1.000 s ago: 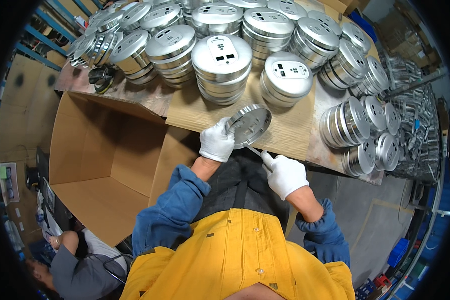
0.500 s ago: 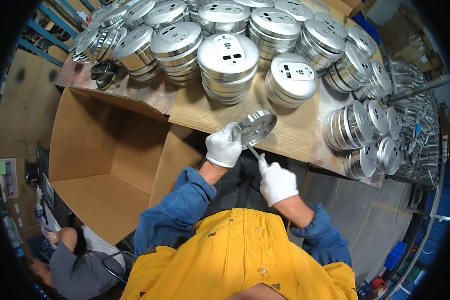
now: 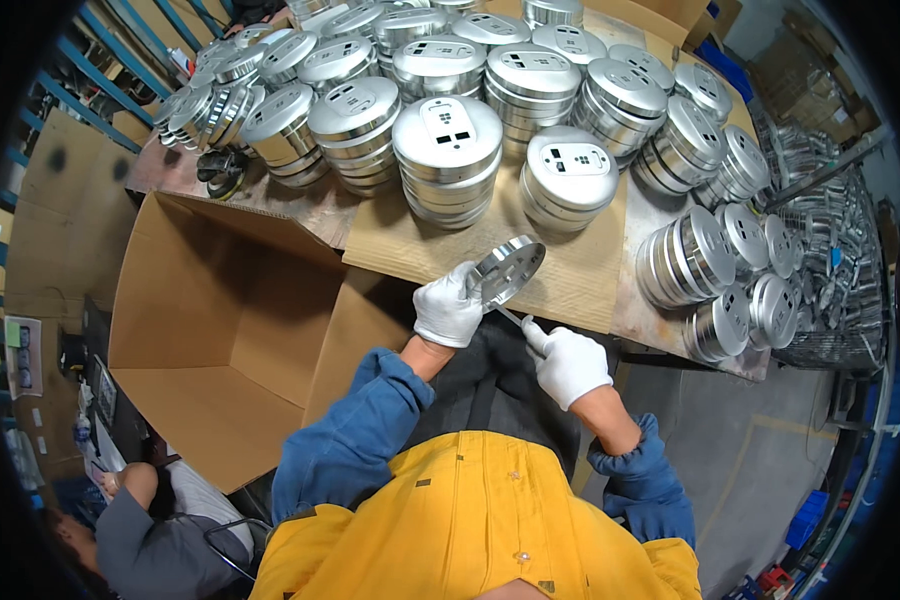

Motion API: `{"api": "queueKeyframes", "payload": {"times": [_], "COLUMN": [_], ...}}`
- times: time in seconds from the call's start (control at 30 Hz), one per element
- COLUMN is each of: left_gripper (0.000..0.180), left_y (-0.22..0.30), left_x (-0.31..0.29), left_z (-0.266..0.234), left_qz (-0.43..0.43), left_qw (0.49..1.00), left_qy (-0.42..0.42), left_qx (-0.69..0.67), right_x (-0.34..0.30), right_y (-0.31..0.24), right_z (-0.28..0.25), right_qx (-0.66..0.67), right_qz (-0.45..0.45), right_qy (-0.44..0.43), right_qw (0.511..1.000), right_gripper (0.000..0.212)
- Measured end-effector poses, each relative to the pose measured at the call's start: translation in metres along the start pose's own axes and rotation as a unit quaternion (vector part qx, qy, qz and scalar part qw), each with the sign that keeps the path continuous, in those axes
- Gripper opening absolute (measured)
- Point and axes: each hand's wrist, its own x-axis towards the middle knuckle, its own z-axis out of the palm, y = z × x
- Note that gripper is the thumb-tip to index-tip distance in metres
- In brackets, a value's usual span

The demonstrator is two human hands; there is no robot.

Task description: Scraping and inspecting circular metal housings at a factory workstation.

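My left hand, in a white glove, grips the rim of a round, shallow silver metal cover with openings in it. The cover is tilted with its hollow side showing, just off the near edge of the table. My right hand, gloved too, is closed on a thin, straight metal hand tool, its index finger stretched along it. The tool reaches to the cover's lower rim; its tip is hard to make out. Beyond my hands stand stacks of silver covers, including a tall stack and a shorter stack.
An open cardboard box stands to the left, below the table edge. Flat cardboard covers part of the table. A sander-like black tool lies at left. A wire basket of metal parts is at right. A seated person is at lower left.
The view has tilted slightly, so the table sits lower in it. My right hand has shifted a little right, drawing the tool outward from the cover. My left hand keeps its grip.
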Motion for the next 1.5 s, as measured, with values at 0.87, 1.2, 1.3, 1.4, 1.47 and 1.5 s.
{"api": "queueKeyframes", "payload": {"times": [0.87,1.2,1.3,1.4,1.47,1.5], "left_gripper": [0.032,0.031,0.030,0.026,0.026,0.027], "left_y": [-0.022,0.015,0.023,0.023,0.023,0.023], "left_x": [-0.015,-0.007,0.006,0.014,0.013,0.013], "left_z": [0.018,-0.033,-0.033,-0.027,-0.029,-0.029], "left_qz": [-0.388,0.211,0.325,0.376,0.321,0.330], "left_qw": [0.905,0.977,0.940,0.916,0.945,0.943], "left_qy": [-0.073,-0.010,-0.075,-0.116,-0.039,-0.020], "left_qx": [-0.160,0.036,0.073,0.083,0.045,0.034], "right_x": [-0.012,-0.022,-0.022,-0.020,-0.016,-0.014], "right_y": [0.005,0.041,0.045,0.053,0.056,0.058], "right_z": [0.087,0.082,0.084,0.085,0.088,0.090], "right_qx": [0.216,0.332,0.374,0.385,0.385,0.396], "right_qz": [-0.023,0.171,0.204,0.226,0.207,0.207], "right_qy": [0.372,0.441,0.430,0.411,0.446,0.441], "right_qw": [0.902,0.816,0.796,0.795,0.781,0.778], "right_gripper": [0.049,0.021,0.021,0.020,0.020,0.021]}}
